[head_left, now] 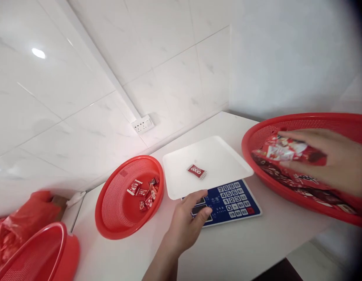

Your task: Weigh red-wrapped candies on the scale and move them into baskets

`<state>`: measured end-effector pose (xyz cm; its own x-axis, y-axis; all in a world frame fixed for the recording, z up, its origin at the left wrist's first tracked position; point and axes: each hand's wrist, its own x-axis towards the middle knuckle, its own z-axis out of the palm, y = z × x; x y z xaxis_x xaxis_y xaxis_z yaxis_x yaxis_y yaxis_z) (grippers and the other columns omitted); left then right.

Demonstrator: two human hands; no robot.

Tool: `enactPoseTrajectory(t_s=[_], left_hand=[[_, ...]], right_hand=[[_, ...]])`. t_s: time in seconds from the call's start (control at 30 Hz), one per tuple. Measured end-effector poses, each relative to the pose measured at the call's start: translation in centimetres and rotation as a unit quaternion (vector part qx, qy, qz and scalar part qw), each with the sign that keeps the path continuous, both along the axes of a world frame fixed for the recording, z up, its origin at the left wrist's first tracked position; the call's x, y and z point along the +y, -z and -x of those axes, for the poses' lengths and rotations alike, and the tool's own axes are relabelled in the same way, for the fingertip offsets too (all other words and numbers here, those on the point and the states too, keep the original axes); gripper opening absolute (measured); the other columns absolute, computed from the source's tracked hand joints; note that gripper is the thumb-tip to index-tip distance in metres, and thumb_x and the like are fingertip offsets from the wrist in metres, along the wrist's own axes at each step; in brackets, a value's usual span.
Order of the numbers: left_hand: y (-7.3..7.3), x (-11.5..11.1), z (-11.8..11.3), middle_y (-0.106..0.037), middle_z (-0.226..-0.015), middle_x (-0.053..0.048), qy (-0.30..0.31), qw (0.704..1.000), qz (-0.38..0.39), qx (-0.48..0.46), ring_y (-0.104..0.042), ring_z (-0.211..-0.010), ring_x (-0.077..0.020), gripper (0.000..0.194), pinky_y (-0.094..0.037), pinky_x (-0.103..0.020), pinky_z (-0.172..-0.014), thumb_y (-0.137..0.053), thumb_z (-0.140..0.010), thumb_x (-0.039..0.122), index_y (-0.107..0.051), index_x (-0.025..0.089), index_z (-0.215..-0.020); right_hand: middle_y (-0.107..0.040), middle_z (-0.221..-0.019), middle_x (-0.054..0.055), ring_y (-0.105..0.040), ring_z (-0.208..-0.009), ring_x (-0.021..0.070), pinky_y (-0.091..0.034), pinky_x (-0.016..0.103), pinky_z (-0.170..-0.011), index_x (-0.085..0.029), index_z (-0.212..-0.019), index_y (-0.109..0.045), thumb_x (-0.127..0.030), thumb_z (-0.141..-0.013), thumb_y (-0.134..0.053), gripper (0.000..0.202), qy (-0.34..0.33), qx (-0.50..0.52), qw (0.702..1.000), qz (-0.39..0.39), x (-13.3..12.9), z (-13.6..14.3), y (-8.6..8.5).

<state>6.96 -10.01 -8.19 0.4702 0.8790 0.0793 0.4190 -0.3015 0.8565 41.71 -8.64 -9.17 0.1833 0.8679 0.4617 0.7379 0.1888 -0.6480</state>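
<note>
My left hand [185, 220] is over the display end of a blue digital scale [218, 201], its thumb and forefinger apart with nothing between them. On the scale's white tray [210, 150] lies one red wrapped candy [196, 171] with checkered ends. My right hand [341, 156], blurred by motion, is inside the large red basket [257, 130] on the right. Its fingers and thumb are around a shiny red-and-white candy packet [282, 150]. Dark red and brown packets [306, 180] lie beneath it, partly hidden by the hand.
A smaller red basket [115, 195] left of the scale holds several small red candies [144, 193]. Another red basket [56, 249] stands at the lower left, beside a red plastic bag [25, 218]. A wall socket [143, 124] sits above the white table [242, 246].
</note>
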Motion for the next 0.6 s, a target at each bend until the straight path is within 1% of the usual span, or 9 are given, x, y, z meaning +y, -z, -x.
enactPoseTrajectory(t_s=[0.03,0.07,0.13,0.23,0.3,0.4,0.5,0.53,0.6], left_hand=[[0.2,-0.3,-0.7,-0.061,-0.123,-0.011,0.009,0.999,0.038,-0.037,-0.058,-0.110,-0.0228,0.046,-0.047,-0.039,-0.094,-0.053,-0.088,0.038,-0.047,0.023,-0.131],[0.4,-0.6,-1.4,-0.059,-0.125,-0.012,0.027,0.994,0.076,-0.074,-0.057,-0.110,-0.0230,0.055,-0.048,-0.039,-0.092,-0.053,-0.088,0.040,-0.039,0.022,-0.137],[0.8,-1.4,-2.7,-0.054,-0.130,-0.013,0.070,0.977,0.128,-0.153,-0.054,-0.114,-0.0237,0.068,-0.047,-0.039,-0.092,-0.054,-0.087,0.043,-0.023,0.022,-0.144],[1.2,-2.3,-3.5,-0.053,-0.129,-0.012,0.063,0.958,0.150,-0.234,-0.053,-0.113,-0.0229,0.059,-0.044,-0.038,-0.094,-0.052,-0.089,0.041,-0.029,0.021,-0.140],[1.4,-2.9,-3.0,-0.058,-0.121,-0.009,0.032,0.958,0.169,-0.229,-0.056,-0.107,-0.0205,0.044,-0.043,-0.036,-0.093,-0.050,-0.091,0.036,-0.040,0.021,-0.131],[1.5,-3.7,-1.4,-0.061,-0.115,-0.005,0.055,0.969,0.197,-0.142,-0.057,-0.100,-0.0181,0.034,-0.043,-0.032,-0.088,-0.051,-0.090,0.029,-0.046,0.024,-0.123],[1.7,-4.5,-0.2,-0.064,-0.101,-0.003,0.069,0.972,0.219,-0.047,-0.058,-0.087,-0.0170,0.037,-0.044,-0.030,-0.079,-0.058,-0.085,0.029,-0.046,0.025,-0.120],[1.8,-4.8,0.0,-0.065,-0.095,-0.002,0.066,0.971,0.229,-0.034,-0.058,-0.082,-0.0165,0.036,-0.044,-0.029,-0.075,-0.060,-0.083,0.030,-0.047,0.023,-0.116],[2.1,-5.2,0.1,-0.063,-0.085,-0.001,0.059,0.965,0.250,-0.044,-0.056,-0.073,-0.0148,0.028,-0.044,-0.027,-0.067,-0.061,-0.082,0.034,-0.050,0.021,-0.104]], right_hand=[[-0.048,-0.132,0.002,-0.041,-0.123,0.0400,-0.034,0.061,-0.101,-0.042,-0.126,-0.047,-0.057,-0.075,-0.058,0.055,0.002,-0.022,1.000,0.001,-1.0,2.5,-0.3],[-0.048,-0.132,0.003,-0.043,-0.122,0.0364,-0.041,0.055,-0.099,-0.040,-0.127,-0.046,-0.054,-0.078,-0.056,0.052,-0.034,-0.033,0.999,0.011,-2.1,5.1,-0.5],[-0.049,-0.130,0.007,-0.048,-0.120,0.0337,-0.047,0.051,-0.094,-0.035,-0.130,-0.044,-0.048,-0.080,-0.056,0.053,-0.094,-0.048,0.994,0.002,-4.1,10.0,-0.4],[-0.045,-0.132,0.011,-0.048,-0.121,0.0291,-0.049,0.043,-0.093,-0.031,-0.135,-0.038,-0.038,-0.085,-0.054,0.053,-0.156,-0.011,0.988,0.021,-6.4,14.9,1.0],[-0.043,-0.135,0.010,-0.045,-0.124,0.0277,-0.049,0.041,-0.094,-0.031,-0.133,-0.040,-0.036,-0.085,-0.055,0.050,-0.181,0.056,0.980,0.067,-7.5,16.0,1.9],[-0.047,-0.132,0.010,-0.056,-0.111,0.0246,-0.052,0.039,-0.087,-0.032,-0.132,-0.037,-0.039,-0.084,-0.056,0.052,-0.213,0.206,0.939,0.175,-8.7,15.3,2.3],[-0.063,-0.107,0.007,-0.064,-0.089,0.0204,-0.054,0.036,-0.077,-0.028,-0.129,-0.042,-0.043,-0.084,-0.055,0.049,-0.237,0.322,0.868,0.296,-9.3,14.1,2.1],[-0.066,-0.096,0.005,-0.064,-0.085,0.0202,-0.053,0.035,-0.075,-0.026,-0.120,-0.050,-0.044,-0.084,-0.056,0.041,-0.243,0.331,0.853,0.322,-9.4,13.9,2.1],[-0.065,-0.080,0.002,-0.062,-0.077,0.0195,-0.051,0.033,-0.071,-0.023,-0.096,-0.061,-0.047,-0.082,-0.056,0.028,-0.243,0.316,0.850,0.343,-9.5,13.7,2.1]])
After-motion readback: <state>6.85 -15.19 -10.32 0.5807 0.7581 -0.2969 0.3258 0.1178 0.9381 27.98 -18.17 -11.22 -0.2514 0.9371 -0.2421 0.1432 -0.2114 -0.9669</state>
